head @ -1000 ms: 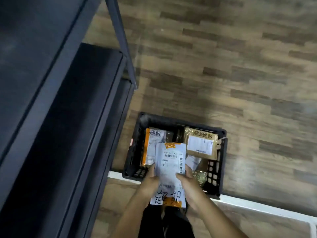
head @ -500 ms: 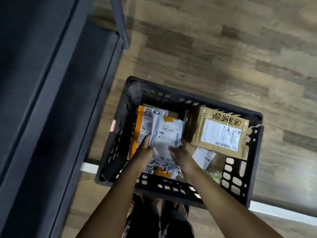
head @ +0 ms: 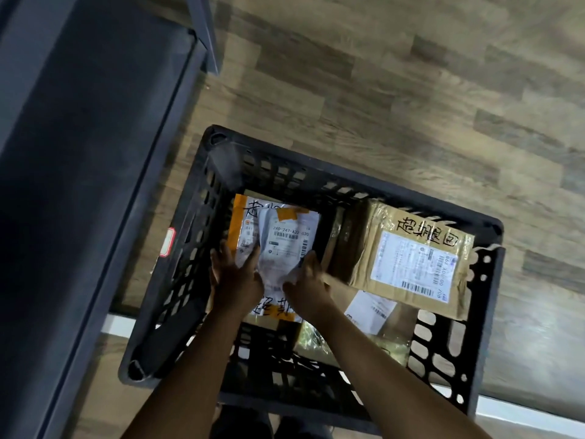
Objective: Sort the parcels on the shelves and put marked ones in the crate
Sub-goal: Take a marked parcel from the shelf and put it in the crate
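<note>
A dark metal shelf [head: 79, 153] fills the left side, above a wood-patterned floor [head: 411, 90]. Beside it stands a black slotted crate [head: 190, 248]. Inside, on the right, a taped brown box [head: 411, 258] lies tilted, with handwriting and a label on top. On the left, a white parcel [head: 286, 242] sits over an orange-edged parcel [head: 239, 217]. The left hand [head: 235, 280] and right hand [head: 308, 283] hold the white parcel, fingers pinching its side edges.
</note>
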Demonstrator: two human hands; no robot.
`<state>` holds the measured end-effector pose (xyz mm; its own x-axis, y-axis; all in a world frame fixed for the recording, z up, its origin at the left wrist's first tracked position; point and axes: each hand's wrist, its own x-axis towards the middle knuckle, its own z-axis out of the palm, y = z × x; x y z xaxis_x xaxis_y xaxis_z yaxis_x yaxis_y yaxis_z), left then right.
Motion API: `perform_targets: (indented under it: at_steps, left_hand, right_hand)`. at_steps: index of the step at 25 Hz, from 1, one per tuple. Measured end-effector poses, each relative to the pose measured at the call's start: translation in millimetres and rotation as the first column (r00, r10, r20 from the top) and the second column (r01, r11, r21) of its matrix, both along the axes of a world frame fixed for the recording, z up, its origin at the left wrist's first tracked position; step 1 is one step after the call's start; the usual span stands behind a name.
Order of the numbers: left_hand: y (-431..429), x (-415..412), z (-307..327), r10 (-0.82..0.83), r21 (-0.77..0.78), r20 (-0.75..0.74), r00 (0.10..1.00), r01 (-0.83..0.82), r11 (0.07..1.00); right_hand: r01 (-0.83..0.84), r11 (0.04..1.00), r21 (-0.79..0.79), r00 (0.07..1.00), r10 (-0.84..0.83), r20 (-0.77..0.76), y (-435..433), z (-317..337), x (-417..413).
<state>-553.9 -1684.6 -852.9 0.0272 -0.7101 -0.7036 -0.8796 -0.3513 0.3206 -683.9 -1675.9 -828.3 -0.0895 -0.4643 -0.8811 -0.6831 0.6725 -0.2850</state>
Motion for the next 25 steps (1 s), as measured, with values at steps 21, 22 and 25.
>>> perform_targets:
  at_steps: [21, 22, 25]
  left_hand:
    - [-14.1, 3.9, 195.0, -0.078, -0.075, -0.065, 0.995, 0.073, 0.994]
    - [-13.7, 5.8, 222.8, -0.087, -0.056, -0.058, 0.995, 0.084, 0.995]
    - [-9.1, 14.6, 312.5, -0.113, -0.031, -0.07, 0.991, 0.111, 0.993]
  right_hand:
    - [0.122, 0.953, -0.277, 0.992, -0.11, 0.059, -17.8, 200.1, 7.2]
    - [0.105, 0.955, -0.277, 0.994, -0.091, 0.062, -15.9, 224.4, 7.8]
    - [0.074, 0.961, -0.265, 0.996, -0.06, 0.063, -5.8, 300.4, 6.7]
